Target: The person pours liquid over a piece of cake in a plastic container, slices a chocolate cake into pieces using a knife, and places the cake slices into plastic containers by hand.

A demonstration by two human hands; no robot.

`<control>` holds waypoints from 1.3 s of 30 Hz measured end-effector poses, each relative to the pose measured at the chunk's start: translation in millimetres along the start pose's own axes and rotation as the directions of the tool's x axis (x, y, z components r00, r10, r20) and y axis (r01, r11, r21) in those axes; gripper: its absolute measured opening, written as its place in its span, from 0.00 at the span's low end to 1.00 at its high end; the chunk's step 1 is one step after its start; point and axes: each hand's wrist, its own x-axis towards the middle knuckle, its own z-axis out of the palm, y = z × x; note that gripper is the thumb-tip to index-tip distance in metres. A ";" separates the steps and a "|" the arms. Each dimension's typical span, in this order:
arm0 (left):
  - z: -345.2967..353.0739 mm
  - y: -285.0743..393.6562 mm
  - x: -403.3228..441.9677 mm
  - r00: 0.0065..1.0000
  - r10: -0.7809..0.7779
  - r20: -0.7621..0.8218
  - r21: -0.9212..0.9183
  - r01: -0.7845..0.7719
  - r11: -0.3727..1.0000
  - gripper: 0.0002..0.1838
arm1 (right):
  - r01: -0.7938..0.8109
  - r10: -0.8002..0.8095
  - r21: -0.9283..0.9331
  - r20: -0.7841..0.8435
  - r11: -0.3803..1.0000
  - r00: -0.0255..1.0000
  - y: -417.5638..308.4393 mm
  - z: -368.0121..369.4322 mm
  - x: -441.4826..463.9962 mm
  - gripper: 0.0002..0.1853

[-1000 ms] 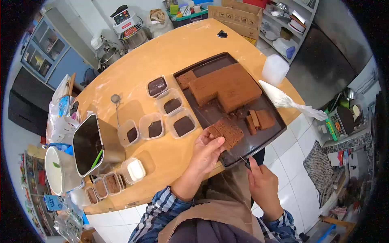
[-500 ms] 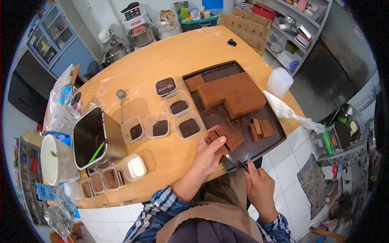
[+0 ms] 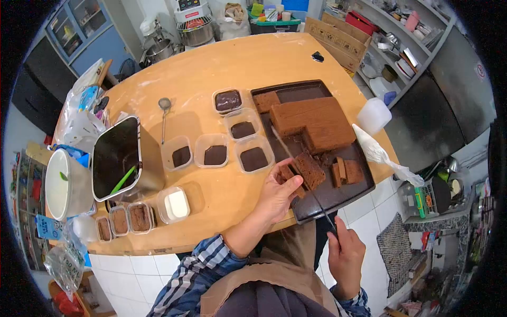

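The near corner of the tray (image 3: 348,193) projects past the edge of the counter (image 3: 248,58); the left hand (image 3: 277,193) grips a cake piece (image 3: 309,171) above that corner, and the right hand (image 3: 346,256), closed round the handle of the knife (image 3: 322,210), is outside the tray edge with the blade between the piece and a thin slice. The cake block (image 3: 314,119) limits the far side, the tubs line the left, and the piping bag (image 3: 377,153) lies against the right rim. The wooden counter carries flour smears; floor tiles (image 3: 372,259) and shelving surround it.
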 end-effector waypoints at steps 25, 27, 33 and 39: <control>10.4 7.5 -4.4 0.998 0.035 -0.049 0.094 -0.030 0.995 0.32 | -0.035 0.036 -0.067 0.020 0.997 0.999 7.4 -10.5 -4.9 0.21; 7.3 5.4 -2.6 0.998 0.042 -0.047 0.099 -0.037 0.994 0.32 | -0.035 0.037 -0.060 0.022 0.998 0.999 7.7 -10.5 -4.8 0.21; 6.9 5.6 -2.4 0.997 0.059 -0.042 0.098 -0.055 0.994 0.32 | -0.036 0.040 -0.099 0.035 0.994 0.999 7.4 -10.7 -4.8 0.22; 9.4 6.6 -3.9 0.996 0.062 -0.061 0.105 -0.056 0.993 0.32 | -0.020 0.023 -0.093 0.027 0.995 0.999 5.9 -12.3 -4.7 0.20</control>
